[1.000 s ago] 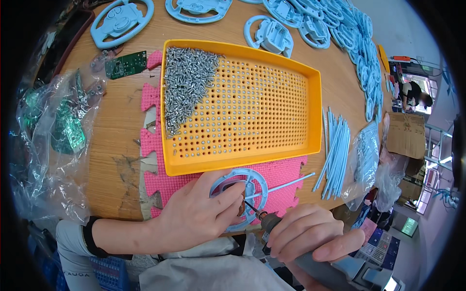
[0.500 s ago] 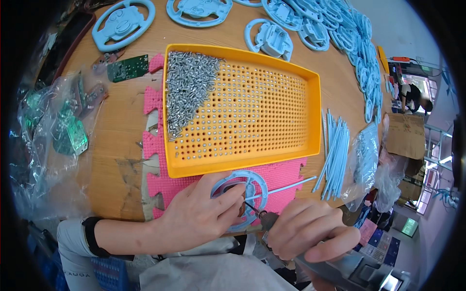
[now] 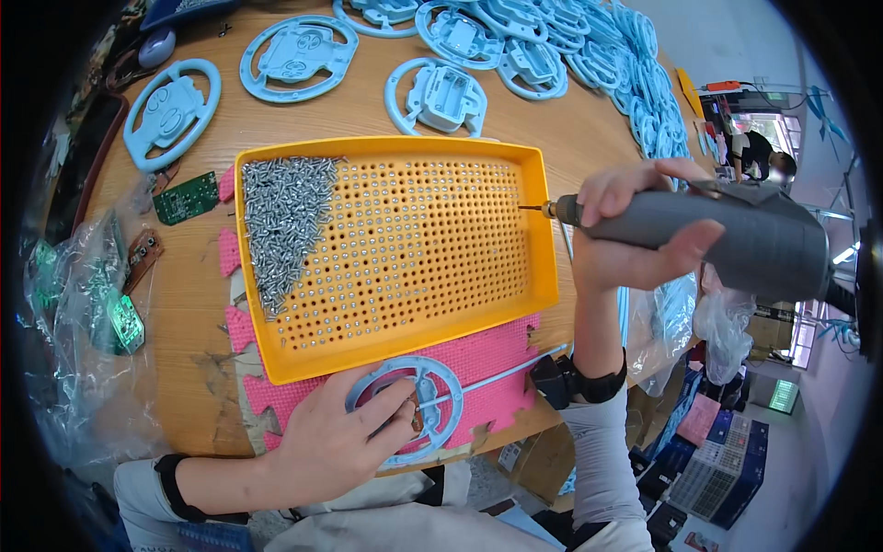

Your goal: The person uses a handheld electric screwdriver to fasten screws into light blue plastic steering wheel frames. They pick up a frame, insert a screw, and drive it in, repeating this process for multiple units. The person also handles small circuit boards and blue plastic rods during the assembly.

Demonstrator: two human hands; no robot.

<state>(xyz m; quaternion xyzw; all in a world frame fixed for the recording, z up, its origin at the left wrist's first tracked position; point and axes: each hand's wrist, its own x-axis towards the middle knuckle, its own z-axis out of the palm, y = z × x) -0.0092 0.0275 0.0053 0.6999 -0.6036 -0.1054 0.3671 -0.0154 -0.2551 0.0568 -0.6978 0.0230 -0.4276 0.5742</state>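
Note:
My left hand (image 3: 345, 437) curls over a small light-blue toy steering wheel part (image 3: 452, 409), pressing it down on the pink foam mat (image 3: 501, 391). A small brown piece (image 3: 417, 420) shows under its fingertips. A thin blue stick (image 3: 515, 366) runs from the wheel to the right. Raised at the right, my right hand (image 3: 625, 230) grips a grey power screwdriver (image 3: 727, 230). Its bit points left, over the right side of the yellow tray (image 3: 405, 353). Rows of holes fill the tray, many holding screws; loose silver screws (image 3: 285, 221) heap at its left end.
Blue wheel shells (image 3: 299, 60) lie along the far side, piled up at the far right (image 3: 635, 83). Green circuit boards (image 3: 186, 198) and clear plastic bags (image 3: 87, 294) lie at left. Bagged blue sticks (image 3: 676, 308) lie right. Another person (image 3: 759, 155) is in the background.
My right hand has lifted the screwdriver from the wheel part, up and right to the tray's right side. My left hand stays on the wheel part. The whole view has shifted.

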